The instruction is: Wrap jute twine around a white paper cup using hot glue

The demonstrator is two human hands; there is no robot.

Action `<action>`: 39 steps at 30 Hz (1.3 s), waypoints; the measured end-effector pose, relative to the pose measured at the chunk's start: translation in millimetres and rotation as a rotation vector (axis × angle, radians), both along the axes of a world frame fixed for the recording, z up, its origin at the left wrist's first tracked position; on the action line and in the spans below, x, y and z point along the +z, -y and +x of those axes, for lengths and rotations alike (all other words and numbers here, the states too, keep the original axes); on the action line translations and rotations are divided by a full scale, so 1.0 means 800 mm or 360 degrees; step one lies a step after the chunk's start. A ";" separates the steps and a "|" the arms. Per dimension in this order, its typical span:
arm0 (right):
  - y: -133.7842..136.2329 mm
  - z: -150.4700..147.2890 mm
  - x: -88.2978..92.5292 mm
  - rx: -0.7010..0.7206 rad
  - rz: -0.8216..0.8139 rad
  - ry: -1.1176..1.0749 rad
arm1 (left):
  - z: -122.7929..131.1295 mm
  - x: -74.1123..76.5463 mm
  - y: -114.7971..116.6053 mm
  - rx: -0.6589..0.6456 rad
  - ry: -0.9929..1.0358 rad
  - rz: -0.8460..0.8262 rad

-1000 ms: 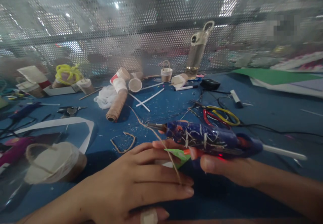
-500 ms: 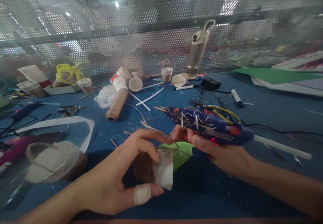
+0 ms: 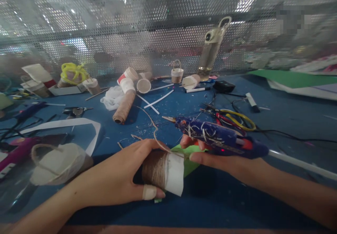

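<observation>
My left hand [image 3: 118, 174] is wrapped around a small paper cup [image 3: 154, 172] lying on its side. Brown twine is wound round the cup's body, and a white band [image 3: 175, 174] shows at its right end. A bandage covers my left thumb. In my right hand [image 3: 229, 165] is a blue hot glue gun [image 3: 210, 132], its nozzle pointing left and a glue stick out of its back. My right thumb and fingers are close to the twine strand [image 3: 154, 127] where it crosses the cup; whether they pinch it is unclear. Light green paper [image 3: 192, 168] lies behind the cup.
A twine roll [image 3: 125, 107] lies beyond my hands. At left are a cup basket [image 3: 61, 165] and a magenta tool [image 3: 19, 151]. Pliers [image 3: 223, 121] and cables lie at right. A water bottle [image 3: 210, 54] stands by the perforated metal screen [image 3: 158, 26].
My left fingers have closed round the cup, whose twine side now shows more. My right thumb and fingers have come down nearer its white end. The view has shifted slightly.
</observation>
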State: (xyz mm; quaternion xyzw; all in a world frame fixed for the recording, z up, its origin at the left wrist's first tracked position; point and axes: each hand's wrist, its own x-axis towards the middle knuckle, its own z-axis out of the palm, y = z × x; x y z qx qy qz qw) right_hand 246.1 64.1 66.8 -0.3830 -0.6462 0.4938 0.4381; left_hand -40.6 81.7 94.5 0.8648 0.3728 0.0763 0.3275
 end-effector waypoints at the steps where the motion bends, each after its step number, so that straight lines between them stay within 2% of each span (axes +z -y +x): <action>1: 0.000 -0.001 -0.001 -0.0014 -0.0022 -0.0016 | 0.000 -0.001 0.000 0.0023 0.0005 -0.0001; 9: -0.001 -0.006 -0.004 -0.0006 0.0038 -0.0066 | 0.003 -0.004 0.001 0.0185 0.0108 -0.0025; 16: -0.002 -0.001 -0.007 0.0048 0.0032 0.0002 | 0.006 -0.003 -0.001 0.0058 0.0147 0.0146; 23: 0.000 0.003 -0.008 -0.0034 0.0009 0.0007 | 0.005 -0.015 -0.003 -0.0025 0.0154 0.0429; 25: 0.000 0.005 -0.004 0.0071 -0.0005 -0.0004 | 0.004 -0.021 -0.003 -0.0008 0.0134 0.0579; 28: 0.002 0.006 0.004 0.0360 -0.0127 -0.0014 | 0.004 -0.029 -0.005 0.0044 0.0185 0.0766; 32: 0.007 0.000 0.009 0.0692 -0.0398 -0.0181 | 0.004 -0.038 -0.009 0.0179 0.0306 0.0770; 36: 0.011 -0.008 0.006 0.0826 -0.0514 -0.0325 | 0.003 -0.039 -0.012 0.0258 0.0336 0.0724; 39: 0.011 -0.005 0.002 0.0808 -0.0583 -0.0497 | 0.003 -0.036 -0.013 0.0246 0.0437 0.0643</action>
